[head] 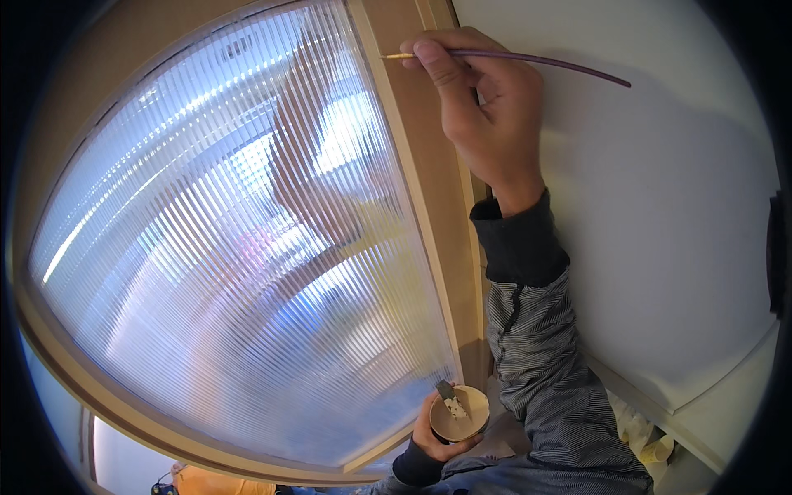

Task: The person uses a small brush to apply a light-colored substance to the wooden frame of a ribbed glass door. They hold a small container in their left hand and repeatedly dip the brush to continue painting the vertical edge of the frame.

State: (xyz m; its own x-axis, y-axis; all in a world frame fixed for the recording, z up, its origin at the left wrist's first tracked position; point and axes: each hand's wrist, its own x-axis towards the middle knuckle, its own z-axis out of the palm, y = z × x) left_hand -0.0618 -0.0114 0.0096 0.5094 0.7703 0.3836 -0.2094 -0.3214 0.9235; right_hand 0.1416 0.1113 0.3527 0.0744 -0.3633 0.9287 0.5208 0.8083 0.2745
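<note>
My right hand is raised at the top, pinching a thin paintbrush with a long purple handle. The brush's pale tip points left and reaches the inner edge of a wooden frame; whether it touches cannot be told. My left hand, low in the picture, grips a small round cup. Beige paint or filler coats the inside of the cup. A flat, dark stick or blade, smeared with the same pale material, leans in it. The wooden frame surrounds a pane of ribbed glass.
A white wall or panel stands close along the right of my arm. Below it at the lower right lie a yellowish cup and clear plastic. A person in orange clothing is at the bottom left, beyond the frame.
</note>
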